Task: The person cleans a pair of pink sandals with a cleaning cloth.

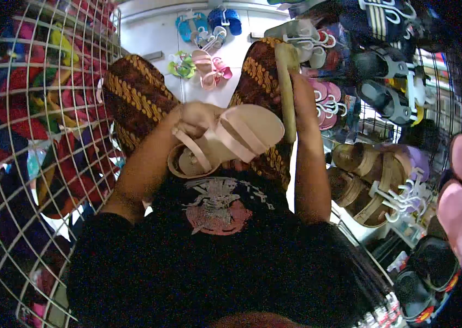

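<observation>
A beige sandal [252,128] with wide straps across the front and a thin ankle strap lies tilted over my lap, its toe toward the right. My left hand [195,121] is closed on its side near the ankle strap. To the right, my right hand [303,95] grips a long, flat olive-tan thing [285,93], seen edge-on over the right knee; I cannot tell what kind of thing it is. The fingers of this hand are partly hidden behind it. Under both hands are my patterned brown trousers [140,101].
A wire grid [26,128] with colourful goods behind it rises close on the left. On the tiled floor [160,41] ahead lie blue sandals [191,26], green sandals [181,64] and pink ones [209,71]. Brown sandals [365,180] and other footwear on white hangers crowd the right side.
</observation>
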A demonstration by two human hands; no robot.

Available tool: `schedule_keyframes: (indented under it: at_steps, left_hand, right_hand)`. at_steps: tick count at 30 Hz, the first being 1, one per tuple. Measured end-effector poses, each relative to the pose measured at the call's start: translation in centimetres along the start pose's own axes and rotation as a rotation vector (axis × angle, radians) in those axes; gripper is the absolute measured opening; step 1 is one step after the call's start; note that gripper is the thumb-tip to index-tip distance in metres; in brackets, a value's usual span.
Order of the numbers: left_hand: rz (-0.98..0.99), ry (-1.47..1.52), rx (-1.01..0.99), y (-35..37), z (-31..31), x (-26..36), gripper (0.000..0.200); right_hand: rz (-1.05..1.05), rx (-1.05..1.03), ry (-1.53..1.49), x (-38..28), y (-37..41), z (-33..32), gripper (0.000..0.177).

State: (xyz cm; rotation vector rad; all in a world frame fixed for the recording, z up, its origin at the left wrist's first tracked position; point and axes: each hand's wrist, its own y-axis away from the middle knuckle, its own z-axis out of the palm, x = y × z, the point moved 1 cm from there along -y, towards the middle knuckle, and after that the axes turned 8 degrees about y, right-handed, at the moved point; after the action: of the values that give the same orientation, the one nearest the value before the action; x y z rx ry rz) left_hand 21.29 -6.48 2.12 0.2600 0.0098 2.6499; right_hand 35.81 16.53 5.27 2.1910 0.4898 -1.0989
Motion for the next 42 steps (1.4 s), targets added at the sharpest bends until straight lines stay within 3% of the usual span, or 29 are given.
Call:
schedule_keyframes:
  at_steps: [2, 4, 6, 8, 9, 11, 12, 14, 15, 16, 18, 20, 22, 23, 26, 30, 32, 34, 37, 40, 41, 42]
  left_hand:
    - [-0.166, -0.303, 0.128, 0.6, 1.5, 0.4, 0.059]
    - [-0.162, -0.347, 0.142, 0.3, 1.6, 1.1, 0.057]
    - [0.02, -0.135, 0.063, -0.2, 0.8, 2.2, 0.053]
    - [0.253, 0.044, 0.22, -0.3, 0.6, 2.9, 0.051]
    - [0.376, 0.116, 0.285, -0.4, 0.9, 3.2, 0.05]
    - [0.794, -0.447, 0.922, 0.3, 5.4, 6.7, 0.046]
    - [0.842, -0.581, 0.921, 0.8, 5.4, 8.0, 0.047]
    - [0.91, -0.844, 0.921, 1.7, 4.6, 10.1, 0.049]
    - [0.911, -0.671, 0.801, 2.1, 4.7, 10.5, 0.056]
    - [0.884, -0.686, 0.782, 2.2, 4.2, 11.1, 0.056]
    - [0.813, -0.71, 0.747, 2.5, 1.3, 12.0, 0.055]
    - [0.735, -0.634, 0.843, 2.7, -2.6, 11.7, 0.045]
    - [0.626, -0.563, 0.908, 2.3, -5.4, 11.9, 0.041]
    - [0.617, -0.713, 0.933, 2.4, -6.1, 12.0, 0.037]
    - [0.662, -0.504, 0.843, 1.4, -6.6, 11.9, 0.038]
    - [0.528, -0.624, 0.865, 0.9, -8.0, 12.7, 0.036]
    - [0.528, -0.538, 0.911, 0.6, -6.7, 12.8, 0.037]
    - [0.596, -0.397, 0.942, -0.4, -4.7, 13.3, 0.038]
    - [0.658, -0.574, 0.861, -0.6, -7.3, 13.6, 0.041]
    - [0.661, -0.496, 0.823, -0.7, -7.7, 13.8, 0.043]
    - [0.705, -0.441, 0.781, -0.8, -7.7, 13.6, 0.044]
    - [0.747, -0.39, 0.738, -0.8, -7.7, 13.6, 0.045]
  right_hand:
    - [0.075, -0.034, -0.093, -1.0, 0.5, -0.2, 0.041]
    - [0.123, -0.059, -0.15, -2.8, 1.7, -0.4, 0.04]
    - [0.143, -0.056, -0.241, -4.8, 3.0, -0.7, 0.038]
    - [0.143, -0.063, -0.406, -5.2, 2.5, -0.8, 0.037]
    - [0.142, -0.192, -0.431, -3.0, 0.0, -1.2, 0.04]
    - [-0.105, 0.001, -0.199, -7.6, -1.2, 0.8, 0.041]
    - [-0.204, 0.117, -0.082, -9.2, -1.2, 1.5, 0.043]
    - [-0.45, 0.102, 0.045, -12.8, -2.1, 3.0, 0.043]
    - [-0.565, 0.099, 0.107, -14.4, -2.4, 3.7, 0.044]
    - [-0.675, 0.097, 0.168, -15.7, -2.8, 4.4, 0.044]
    - [-0.704, 0.179, 0.196, -14.3, -6.5, 7.9, 0.043]
    - [-0.724, 0.205, 0.197, -11.1, -9.7, 11.4, 0.041]
    - [-0.592, 0.076, 0.214, -9.9, -11.4, 12.9, 0.043]
    - [-0.522, 0.013, 0.221, -9.4, -12.0, 13.5, 0.044]
    - [-0.922, 0.034, 0.252, -8.9, -13.8, 14.2, 0.046]
    - [-1.026, -0.002, 0.527, -7.4, -14.1, 14.9, 0.046]
    - [-0.651, -0.025, 0.68, -7.3, -15.0, 14.9, 0.05]
    - [-0.811, 0.021, 0.564, -6.6, -15.6, 15.4, 0.053]
    - [-0.894, 0.006, 0.591, -7.8, -13.8, 15.1, 0.052]
    - [-0.539, 0.06, 0.355, -7.0, -15.6, 15.2, 0.043]
    - [-0.508, 0.042, 0.361, -6.7, -15.8, 14.9, 0.043]
    - [-0.693, 0.123, 0.427, -6.7, -15.4, 15.1, 0.042]
